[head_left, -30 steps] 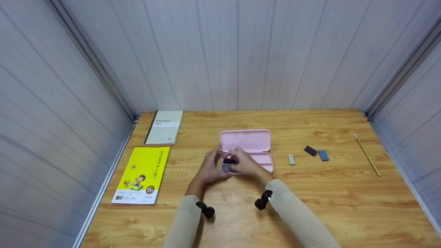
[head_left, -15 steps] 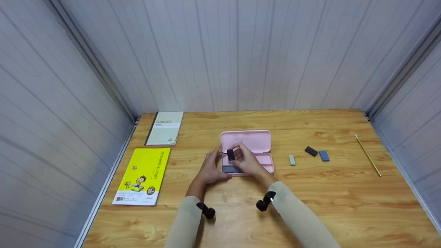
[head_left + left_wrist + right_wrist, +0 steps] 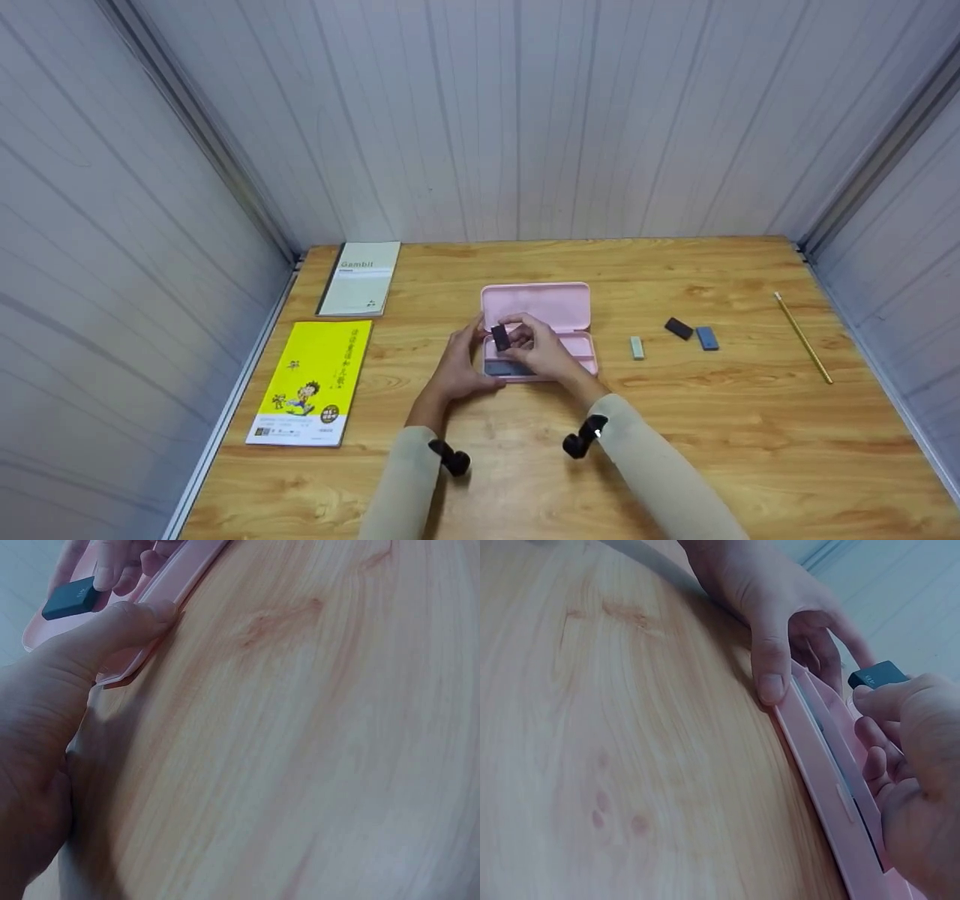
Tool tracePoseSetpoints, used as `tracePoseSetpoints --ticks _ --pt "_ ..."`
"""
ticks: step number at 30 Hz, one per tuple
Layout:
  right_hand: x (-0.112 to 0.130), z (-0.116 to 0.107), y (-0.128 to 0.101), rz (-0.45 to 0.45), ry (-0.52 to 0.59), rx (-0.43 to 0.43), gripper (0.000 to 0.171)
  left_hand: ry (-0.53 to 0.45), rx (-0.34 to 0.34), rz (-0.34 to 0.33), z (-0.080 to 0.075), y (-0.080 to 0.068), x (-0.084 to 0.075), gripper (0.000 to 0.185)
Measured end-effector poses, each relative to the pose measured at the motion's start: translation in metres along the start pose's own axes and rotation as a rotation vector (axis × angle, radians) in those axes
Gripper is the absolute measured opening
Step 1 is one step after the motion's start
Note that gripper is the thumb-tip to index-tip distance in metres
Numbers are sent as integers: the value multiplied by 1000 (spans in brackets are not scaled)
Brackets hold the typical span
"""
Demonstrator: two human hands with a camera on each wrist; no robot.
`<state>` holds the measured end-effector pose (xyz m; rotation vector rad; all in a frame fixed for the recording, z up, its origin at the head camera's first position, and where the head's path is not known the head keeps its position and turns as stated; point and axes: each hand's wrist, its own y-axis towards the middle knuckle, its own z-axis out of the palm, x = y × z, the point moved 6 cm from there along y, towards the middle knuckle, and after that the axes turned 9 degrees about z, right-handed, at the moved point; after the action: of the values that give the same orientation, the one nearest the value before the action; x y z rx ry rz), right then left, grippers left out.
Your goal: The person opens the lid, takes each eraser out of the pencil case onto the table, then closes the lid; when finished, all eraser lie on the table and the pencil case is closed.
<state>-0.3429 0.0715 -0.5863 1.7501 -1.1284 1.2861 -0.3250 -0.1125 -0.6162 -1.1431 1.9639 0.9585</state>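
So the right hand (image 3: pixel 541 351) is pinching a small dark eraser (image 3: pixel 501 337) between thumb and fingertips, held up just above the left end of the open pink pencil case (image 3: pixel 551 304). The left hand (image 3: pixel 457 365) hugs the case's left end, thumb pressed against the front rim and fingers curled round the short edge, gripping it. A longer dark piece (image 3: pixel 508 368) lies in the tray under the hands. Plenty of bare wood in front of the case. Off to the right there's a pale eraser (image 3: pixel 636 347), a black one (image 3: pixel 678 328) and a blue one (image 3: pixel 705 338), then a pencil (image 3: pixel 803 338) near the table's right edge. A yellow book (image 3: pixel 312 381) and a grey notebook (image 3: pixel 360 277) sit along the left edge.
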Motion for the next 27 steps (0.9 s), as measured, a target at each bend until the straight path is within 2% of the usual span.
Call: tracePoseSetpoints --ticks 6,13,21,27 --pt "3 -10 -8 7 0 20 54 -3 3 -25 0 0 -1 136" --pt "-1 -30 -20 24 -28 4 56 3 21 -52 0 0 1 135" --pt "-10 -62 -35 95 -49 -38 55 4 35 -90 1 -1 2 135" --pt "-15 -90 -46 157 -76 -77 54 2 30 -70 1 -1 1 136"
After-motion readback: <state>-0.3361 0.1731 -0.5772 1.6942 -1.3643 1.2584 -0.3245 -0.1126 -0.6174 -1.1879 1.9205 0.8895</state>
